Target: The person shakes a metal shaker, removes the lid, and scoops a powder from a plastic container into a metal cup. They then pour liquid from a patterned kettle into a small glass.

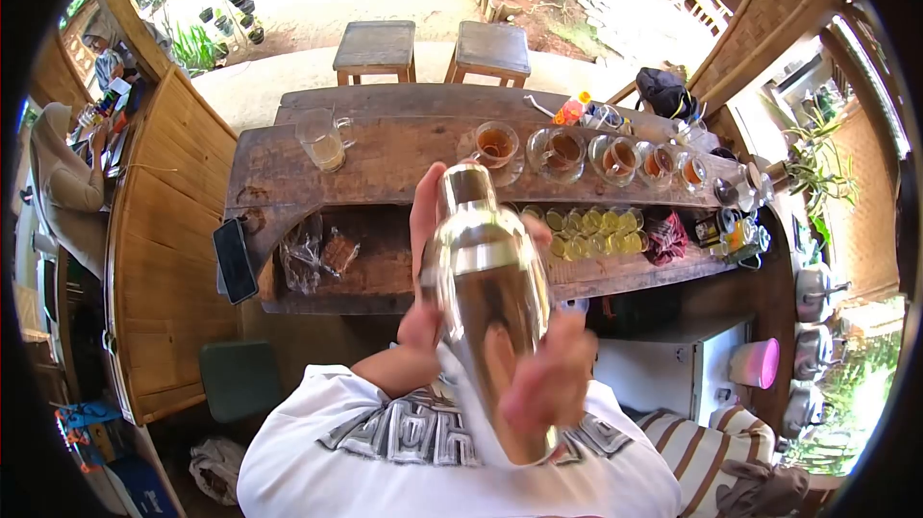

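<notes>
Nearest: a metal cocktail shaker (486,297), upright with a slight tilt, held close to the chest above a white printed shirt (433,441). The right hand (553,379) is wrapped about the shaker's lower body, fingers closed on it and blurred. The left hand (423,259) grips the upper part from behind and the side, thumb up by the cap. Beyond, a wooden surface (385,158) in two levels. Lower level: a black phone (235,260) at the left edge, clear packets (317,254), a cluster of yellow-lidded cups (586,230). Upper level: a glass mug (322,141) with pale liquid at the left, well apart from a row of glass cups of brown tea (577,153) running right. Farther out: two wooden stools (433,49). Far left, a seated person (62,182) behind a wooden partition.
</notes>
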Tool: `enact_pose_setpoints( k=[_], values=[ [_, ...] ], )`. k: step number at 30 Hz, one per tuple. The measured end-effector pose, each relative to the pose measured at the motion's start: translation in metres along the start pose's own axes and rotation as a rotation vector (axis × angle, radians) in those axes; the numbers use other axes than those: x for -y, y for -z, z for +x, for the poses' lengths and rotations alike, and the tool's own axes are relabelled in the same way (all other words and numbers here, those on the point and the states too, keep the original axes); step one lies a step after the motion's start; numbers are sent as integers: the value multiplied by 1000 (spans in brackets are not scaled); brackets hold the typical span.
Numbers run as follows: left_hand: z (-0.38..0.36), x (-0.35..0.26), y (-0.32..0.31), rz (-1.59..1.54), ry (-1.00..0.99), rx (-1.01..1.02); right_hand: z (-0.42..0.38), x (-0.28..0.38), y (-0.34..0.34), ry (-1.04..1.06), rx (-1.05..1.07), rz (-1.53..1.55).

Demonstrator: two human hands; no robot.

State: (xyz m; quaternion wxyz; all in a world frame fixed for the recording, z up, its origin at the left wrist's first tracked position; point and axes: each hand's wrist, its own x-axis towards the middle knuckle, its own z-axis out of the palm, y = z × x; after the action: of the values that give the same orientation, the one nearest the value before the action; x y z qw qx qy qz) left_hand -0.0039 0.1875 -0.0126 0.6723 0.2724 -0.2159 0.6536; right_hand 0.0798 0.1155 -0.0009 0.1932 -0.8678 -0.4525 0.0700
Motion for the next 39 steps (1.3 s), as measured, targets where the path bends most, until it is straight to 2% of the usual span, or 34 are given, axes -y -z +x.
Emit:
enact_pose_setpoints(
  k=[2,4,5,6,8,9,10,12,13,14,15,16,17,18,20,21,22,24,25,26,28,29,30,31,32,33,34,36,37,38,39],
  values=[
    [4,0,9,179,74,-64,18,-1,-11,560,-222,464],
    [5,-5,34,482,414,-490,31,2,-19,1115,-443,929],
    [0,-3,24,510,373,-658,32,17,-6,1010,-327,1170],
    [-6,6,28,1099,166,-534,30,31,8,891,-204,1402],
    [-5,-2,-1,253,78,-327,38,26,-1,962,-243,1300],
    [2,5,-9,73,-53,-183,39,17,-9,1014,-272,1187],
    [7,1,-4,76,-52,-190,37,5,-16,1059,-298,1071],
    [17,-10,9,414,375,-495,33,9,-12,1142,-355,836],
    [8,-4,22,499,363,-576,28,37,-15,874,-520,1197],
    [3,-4,19,552,284,-700,25,51,-1,749,-405,1505],
    [-2,-4,9,405,189,-545,26,52,-2,755,-401,1507],
    [-3,-4,1,262,94,-386,29,52,-6,792,-455,1467],
    [1,-4,1,256,44,-104,28,49,-12,822,-506,1424],
    [4,-3,-5,191,41,-115,27,45,-18,853,-551,1378],
    [18,-16,6,363,399,-303,23,38,-28,919,-654,1288],
    [19,-13,16,489,455,-458,20,36,-31,949,-710,1241],
    [12,-8,8,493,361,-585,14,33,-33,950,-711,1242],
    [1,-8,-8,518,166,-546,2,27,-33,816,-714,836],
    [-2,-6,-14,253,33,-283,-5,24,-35,744,-712,638],
    [2,-11,-18,266,49,-168,-14,20,-35,663,-701,437],
    [11,-25,13,366,370,-240,-26,11,-37,487,-662,33],
    [8,-18,24,481,335,-420,28,-7,-21,1115,-471,753],
    [4,-12,16,521,238,-606,27,58,-12,888,-721,1228],
    [-2,-14,5,458,177,-556,15,-2,-37,721,-602,795],
    [-6,-15,-3,396,116,-505,7,-33,-41,541,-473,373],
    [-8,-14,-3,242,34,-200,5,-56,-58,539,-475,373],
    [-2,-9,-13,42,-54,-175,1,-47,-47,583,-393,364],
    [9,-33,4,458,316,-281,-9,-29,-25,662,-222,342],
    [8,-23,17,460,372,-544,26,8,-17,1198,-359,917],
    [-3,-16,26,406,287,-668,29,39,-13,978,-476,1186],
    [-4,-16,11,414,224,-684,18,40,-20,987,-548,1089]
  ],
)
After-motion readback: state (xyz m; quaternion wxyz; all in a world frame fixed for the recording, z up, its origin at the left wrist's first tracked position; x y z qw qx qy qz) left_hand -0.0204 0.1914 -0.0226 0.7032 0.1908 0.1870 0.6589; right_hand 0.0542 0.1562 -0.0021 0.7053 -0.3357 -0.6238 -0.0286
